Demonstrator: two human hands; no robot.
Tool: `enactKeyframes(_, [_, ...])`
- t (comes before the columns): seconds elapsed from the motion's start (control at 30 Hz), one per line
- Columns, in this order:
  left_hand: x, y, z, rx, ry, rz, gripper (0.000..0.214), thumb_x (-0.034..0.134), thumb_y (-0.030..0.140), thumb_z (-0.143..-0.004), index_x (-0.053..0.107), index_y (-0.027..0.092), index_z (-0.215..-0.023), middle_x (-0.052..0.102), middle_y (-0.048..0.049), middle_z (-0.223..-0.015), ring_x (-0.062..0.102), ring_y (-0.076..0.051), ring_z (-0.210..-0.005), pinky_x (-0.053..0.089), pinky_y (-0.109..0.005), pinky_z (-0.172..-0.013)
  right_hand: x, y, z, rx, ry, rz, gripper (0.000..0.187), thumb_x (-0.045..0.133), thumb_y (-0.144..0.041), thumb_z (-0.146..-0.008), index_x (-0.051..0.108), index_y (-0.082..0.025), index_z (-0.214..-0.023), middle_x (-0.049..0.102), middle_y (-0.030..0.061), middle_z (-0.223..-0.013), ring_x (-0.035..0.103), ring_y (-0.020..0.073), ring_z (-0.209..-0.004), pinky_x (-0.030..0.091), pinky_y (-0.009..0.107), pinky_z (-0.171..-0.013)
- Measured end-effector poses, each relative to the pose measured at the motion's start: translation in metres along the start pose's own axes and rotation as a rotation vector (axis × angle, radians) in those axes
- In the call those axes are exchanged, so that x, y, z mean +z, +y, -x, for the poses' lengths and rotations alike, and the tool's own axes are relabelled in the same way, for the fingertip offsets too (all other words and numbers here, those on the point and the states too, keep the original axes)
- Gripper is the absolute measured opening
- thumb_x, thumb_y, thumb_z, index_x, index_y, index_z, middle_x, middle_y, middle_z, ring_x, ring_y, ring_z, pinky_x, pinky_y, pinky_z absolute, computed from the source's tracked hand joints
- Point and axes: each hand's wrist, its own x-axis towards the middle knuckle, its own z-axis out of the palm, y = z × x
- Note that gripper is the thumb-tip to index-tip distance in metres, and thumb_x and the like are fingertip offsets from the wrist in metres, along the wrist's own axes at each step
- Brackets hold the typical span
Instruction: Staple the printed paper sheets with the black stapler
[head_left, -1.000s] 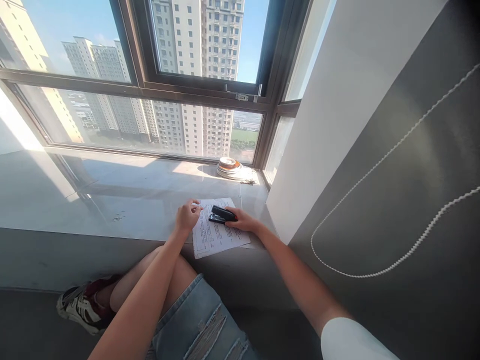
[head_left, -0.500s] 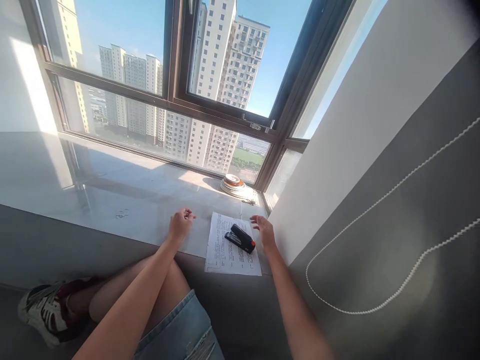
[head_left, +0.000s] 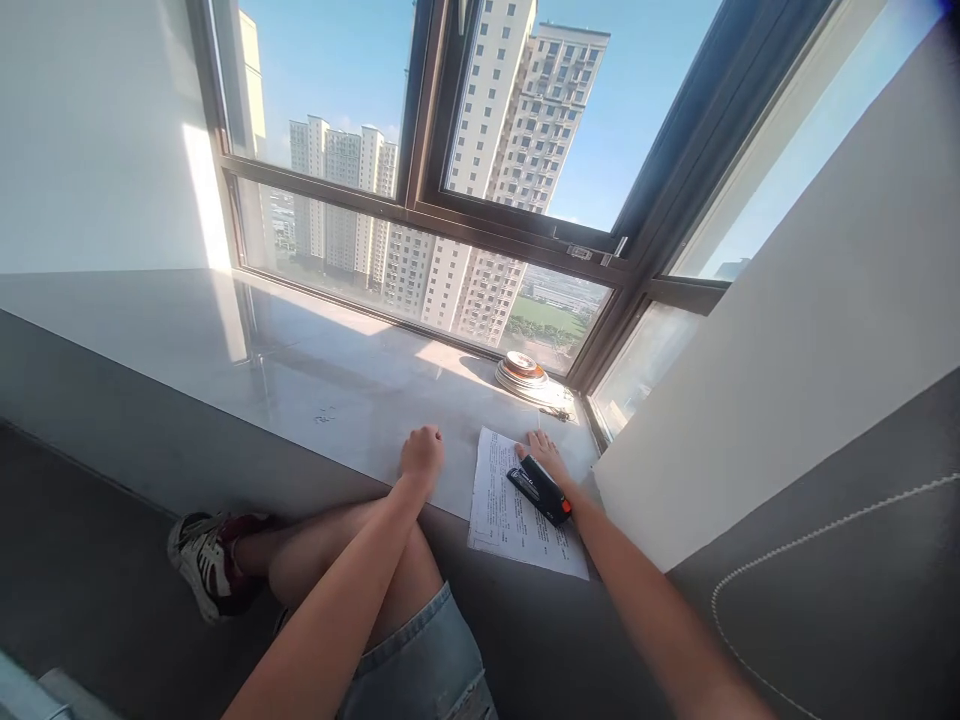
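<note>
Printed sheets of paper [head_left: 499, 510] lie on the windowsill, their near edge reaching past its front edge. On them rests a black stapler [head_left: 536, 488] with a red-orange spot at its near end. My right hand [head_left: 549, 458] lies at the right side of the paper, fingers stretched out, just beyond the stapler; the stapler partly overlaps it in view. To the left of the paper, my left hand [head_left: 422, 453] is curled into a fist near the sill's front edge. Whatever it may hold is hidden.
Behind the paper, by the window, sits a stack of round plate-like items [head_left: 521, 370]. Several tiny dark bits [head_left: 324, 414] lie on the sill [head_left: 375, 400] to the left. A wall stands close on the right, with a bead chain [head_left: 787, 550] hanging there.
My right hand has come down from beside the paper to lie flat by the stapler. The left fingers have curled tighter. The whole view has shifted, so things appear further right.
</note>
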Motion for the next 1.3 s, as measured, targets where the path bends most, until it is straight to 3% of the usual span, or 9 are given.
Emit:
enactKeyframes(0.13, [-0.001,0.021,0.023,0.151,0.228,0.094,0.027,0.045,0.003,-0.083,0.052,0.022,-0.066,0.061,-0.007,-0.067,0.057,-0.021,-0.064,0.029,-0.032,-0.06,0.002,-0.018,-0.013,-0.028,-0.011,-0.035,0.079,0.027,-0.056,-0.104,0.023,-0.004,-0.163,0.018,0.0225,-0.17,0.014,0.0335,-0.16,0.014,0.049,-0.129])
enactKeyframes(0.2, [0.004,0.032,0.043,0.384,0.308,0.16,0.028,0.042,0.001,-0.083,0.049,0.023,-0.067,0.059,-0.0063,-0.067,0.055,-0.02,-0.066,0.029,-0.033,-0.06,0.004,-0.039,-0.027,-0.027,-0.005,-0.037,0.077,0.028,-0.053,-0.105,0.024,-0.003,-0.163,0.018,0.023,-0.17,0.013,0.0361,-0.16,0.013,0.053,-0.128])
enactKeyframes(0.3, [0.017,0.044,0.075,0.825,0.279,0.193,0.026,0.043,0.004,-0.084,0.049,0.024,-0.068,0.057,-0.0069,-0.066,0.053,-0.021,-0.066,0.031,-0.035,-0.06,0.01,-0.079,-0.052,-0.06,0.009,-0.046,0.072,0.031,-0.053,-0.106,0.029,-0.007,-0.162,0.018,0.0215,-0.171,0.013,0.0426,-0.158,0.012,0.059,-0.126])
enactKeyframes(0.4, [0.029,0.051,0.097,1.085,0.298,0.195,0.025,0.044,0.009,-0.088,0.049,0.024,-0.069,0.054,-0.0061,-0.063,0.048,-0.02,-0.061,0.029,-0.036,-0.056,0.015,-0.124,-0.078,-0.19,-0.03,-0.103,0.069,0.028,-0.054,-0.107,0.029,-0.012,-0.162,0.016,0.0197,-0.172,0.008,0.039,-0.16,0.01,0.064,-0.125])
enactKeyframes(0.6, [0.025,0.052,0.101,1.108,0.389,0.239,0.029,0.042,0.006,-0.089,0.046,0.022,-0.065,0.046,-0.0016,-0.059,0.041,-0.015,-0.056,0.026,-0.033,-0.054,0.025,-0.209,-0.112,-0.32,-0.078,-0.115,0.07,0.023,-0.057,-0.107,0.025,-0.016,-0.164,0.014,0.0156,-0.173,0.005,0.0329,-0.161,0.007,0.062,-0.126])
enactKeyframes(0.77, [0.017,0.051,0.095,1.004,0.431,0.246,0.031,0.039,0.004,-0.087,0.042,0.02,-0.061,0.043,-0.0003,-0.058,0.038,-0.014,-0.055,0.023,-0.032,-0.055,0.028,-0.245,-0.119,-0.338,-0.089,-0.1,0.073,0.017,-0.058,-0.107,0.016,-0.016,-0.167,0.008,0.0107,-0.174,0.002,0.0286,-0.162,0.007,0.06,-0.127])
enactKeyframes(0.9, [0.018,0.05,0.095,0.99,0.405,0.24,0.03,0.04,0.003,-0.085,0.042,0.02,-0.061,0.044,0.0,-0.058,0.039,-0.014,-0.055,0.024,-0.032,-0.057,0.029,-0.246,-0.117,-0.269,-0.048,-0.111,0.077,0.02,-0.058,-0.107,0.0,-0.016,-0.168,0.0,0.0099,-0.174,-0.002,0.0252,-0.162,0.007,0.054,-0.129])
enactKeyframes(1.03, [0.018,0.048,0.092,0.952,0.379,0.251,0.025,0.041,0.0,-0.077,0.041,0.021,-0.062,0.046,0.0,-0.059,0.04,-0.014,-0.057,0.025,-0.032,-0.058,0.03,-0.227,-0.105,-0.245,-0.028,-0.103,0.077,0.023,-0.057,-0.107,0.006,-0.013,-0.167,0.005,0.0128,-0.174,0.002,0.025,-0.162,0.01,0.052,-0.129])
enactKeyframes(1.3, [0.017,0.042,0.078,0.735,0.322,0.357,0.027,0.039,-0.002,-0.077,0.038,0.022,-0.063,0.047,0.0004,-0.06,0.043,-0.014,-0.059,0.029,-0.028,-0.06,0.017,-0.128,-0.065,-0.102,0.037,-0.072,0.07,0.029,-0.05,-0.108,0.021,-0.01,-0.164,0.017,0.019,-0.171,0.011,0.0279,-0.161,0.015,0.052,-0.128])
